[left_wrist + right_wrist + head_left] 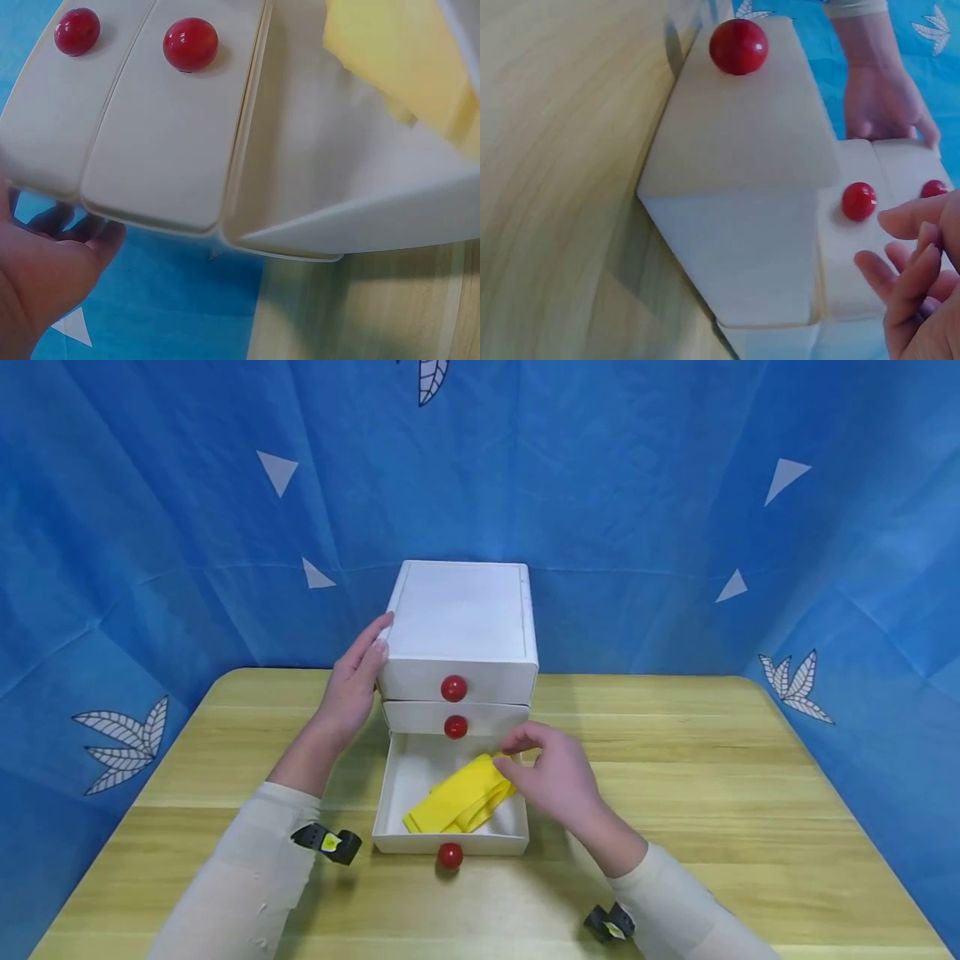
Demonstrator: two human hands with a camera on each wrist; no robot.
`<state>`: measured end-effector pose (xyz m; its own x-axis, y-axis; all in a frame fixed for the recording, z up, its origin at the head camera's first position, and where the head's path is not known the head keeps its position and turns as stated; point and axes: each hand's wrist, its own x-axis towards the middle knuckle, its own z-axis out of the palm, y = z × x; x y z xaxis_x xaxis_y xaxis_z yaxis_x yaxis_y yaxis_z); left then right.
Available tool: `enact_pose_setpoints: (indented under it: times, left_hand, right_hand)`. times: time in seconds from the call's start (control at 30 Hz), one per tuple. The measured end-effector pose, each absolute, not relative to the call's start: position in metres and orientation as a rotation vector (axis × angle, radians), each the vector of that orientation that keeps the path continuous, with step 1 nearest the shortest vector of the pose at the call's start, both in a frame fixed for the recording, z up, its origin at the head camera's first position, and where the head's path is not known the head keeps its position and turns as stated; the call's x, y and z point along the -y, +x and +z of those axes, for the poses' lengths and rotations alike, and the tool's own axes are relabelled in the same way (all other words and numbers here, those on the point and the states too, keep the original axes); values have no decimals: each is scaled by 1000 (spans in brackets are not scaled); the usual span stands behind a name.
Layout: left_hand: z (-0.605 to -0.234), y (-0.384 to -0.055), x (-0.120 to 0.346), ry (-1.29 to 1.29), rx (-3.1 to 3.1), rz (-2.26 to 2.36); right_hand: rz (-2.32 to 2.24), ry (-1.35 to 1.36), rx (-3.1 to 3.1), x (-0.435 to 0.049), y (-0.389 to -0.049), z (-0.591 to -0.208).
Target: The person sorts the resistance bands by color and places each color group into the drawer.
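Observation:
A white drawer unit with round red knobs stands on the table. Its bottom drawer is pulled out, and inside lies a folded yellow cloth, slanting toward the front left corner. My left hand rests against the unit's left side, fingers along the upper edge; the left wrist view shows that hand beside the two closed drawers. Over the right side of the open drawer is my right hand, its thumb at the cloth's edge in the head view. In the right wrist view the fingers are bent with nothing between them.
The unit is on a light wooden table, near its back edge. Behind hangs a blue curtain with white triangles and leaf prints. Each sleeve carries a small black wrist camera, such as the left one.

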<state>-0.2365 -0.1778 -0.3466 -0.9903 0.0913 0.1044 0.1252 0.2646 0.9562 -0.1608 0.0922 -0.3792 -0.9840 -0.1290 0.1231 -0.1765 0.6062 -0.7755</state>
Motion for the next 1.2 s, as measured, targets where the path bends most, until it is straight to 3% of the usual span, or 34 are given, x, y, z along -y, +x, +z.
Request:
enact_pose_setpoints:
  times: [0.27,0.6,1.2]
  left_hand:
    - [-344,-233,178,-218,2487,-1854]
    - [-344,-235,179,-218,2489,-1844]
    - [-344,-234,177,-182,2510,-1849]
  right_hand:
    - [1454,328,2592,-102,-124,-369]
    - [1580,764,2539,-85,-61,-398]
    - [1234,863,2542,-64,-65,-430]
